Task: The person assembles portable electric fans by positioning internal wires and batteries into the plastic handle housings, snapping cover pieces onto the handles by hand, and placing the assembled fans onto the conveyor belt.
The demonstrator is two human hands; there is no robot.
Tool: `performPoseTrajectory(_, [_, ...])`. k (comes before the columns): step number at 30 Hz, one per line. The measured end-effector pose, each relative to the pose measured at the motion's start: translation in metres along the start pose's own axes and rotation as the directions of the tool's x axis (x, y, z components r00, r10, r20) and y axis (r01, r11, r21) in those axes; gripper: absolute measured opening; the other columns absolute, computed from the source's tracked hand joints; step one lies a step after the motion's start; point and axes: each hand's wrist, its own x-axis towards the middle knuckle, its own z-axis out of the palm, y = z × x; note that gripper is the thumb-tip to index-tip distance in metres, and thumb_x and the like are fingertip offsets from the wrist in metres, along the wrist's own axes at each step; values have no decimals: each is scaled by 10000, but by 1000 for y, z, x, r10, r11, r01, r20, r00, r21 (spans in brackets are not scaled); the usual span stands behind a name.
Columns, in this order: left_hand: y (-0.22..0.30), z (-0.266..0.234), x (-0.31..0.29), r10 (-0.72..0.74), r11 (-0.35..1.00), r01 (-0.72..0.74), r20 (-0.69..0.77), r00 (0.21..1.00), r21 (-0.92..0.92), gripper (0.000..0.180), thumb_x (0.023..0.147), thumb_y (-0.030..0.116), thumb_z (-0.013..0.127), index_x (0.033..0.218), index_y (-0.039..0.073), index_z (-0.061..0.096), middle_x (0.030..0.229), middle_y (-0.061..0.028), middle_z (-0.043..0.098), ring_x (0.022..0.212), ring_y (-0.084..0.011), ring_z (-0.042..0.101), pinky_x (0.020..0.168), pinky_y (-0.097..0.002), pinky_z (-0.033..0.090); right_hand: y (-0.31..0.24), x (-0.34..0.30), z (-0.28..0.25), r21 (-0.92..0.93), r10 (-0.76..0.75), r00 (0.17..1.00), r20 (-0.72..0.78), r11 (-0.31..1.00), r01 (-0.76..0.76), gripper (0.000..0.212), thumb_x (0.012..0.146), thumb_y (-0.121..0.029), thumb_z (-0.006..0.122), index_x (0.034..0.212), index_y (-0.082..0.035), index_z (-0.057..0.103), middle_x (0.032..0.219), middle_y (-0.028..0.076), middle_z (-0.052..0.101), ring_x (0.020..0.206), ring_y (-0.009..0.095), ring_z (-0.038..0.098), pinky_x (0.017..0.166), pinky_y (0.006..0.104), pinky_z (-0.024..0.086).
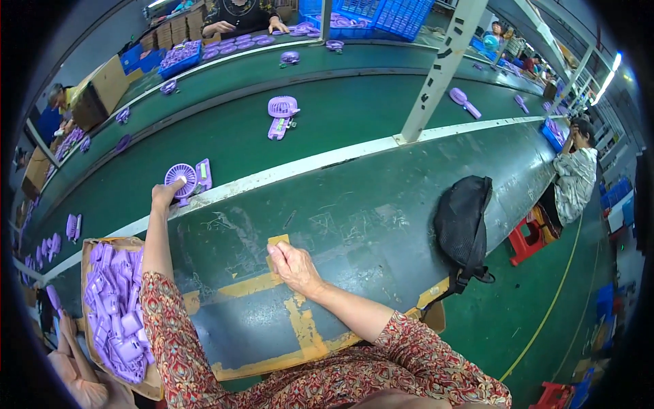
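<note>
At the near rim of the conveyor, my left hand [163,195] grips a round purple fan head [180,183] with a slatted grille. Against its right side is a flat purple handle part [204,175] with a pale green strip. My right hand [296,267] is closed over the worktable [381,225], its fingers curled in. A yellow patch [278,240] shows just beyond its fingers; I cannot tell whether it is tape or something held. Farther along the belt lies another purple fan [283,107] with its handle part below it.
A cardboard box [87,273] of purple handle pieces stands by my left arm. A black bag [464,228] lies on the table at right. A white post [439,75] rises from the conveyor rim. Co-workers sit across the belts, at left and at far right.
</note>
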Motion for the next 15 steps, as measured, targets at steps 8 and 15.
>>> performPoseTrajectory(8, [40,38,-75,194,963,-198,-42,980,-183,341,723,161,696,991,-17,584,850,-64,631,700,-120,598,606,-251,475,2,-4,3,116,-36,994,-106,992,48,237,922,-268,479,941,-35,519,705,150,578,659,312,596,605,408,456])
performPoseTrajectory(15, [94,65,-235,342,769,-111,259,903,-629,402,755,132,690,1105,2,538,1014,-49,600,907,-132,588,816,-266,474,-9,-7,-16,-150,-205,964,-171,972,180,799,803,-357,634,1372,3,205,1381,249,282,1292,378,281,1060,418,265])
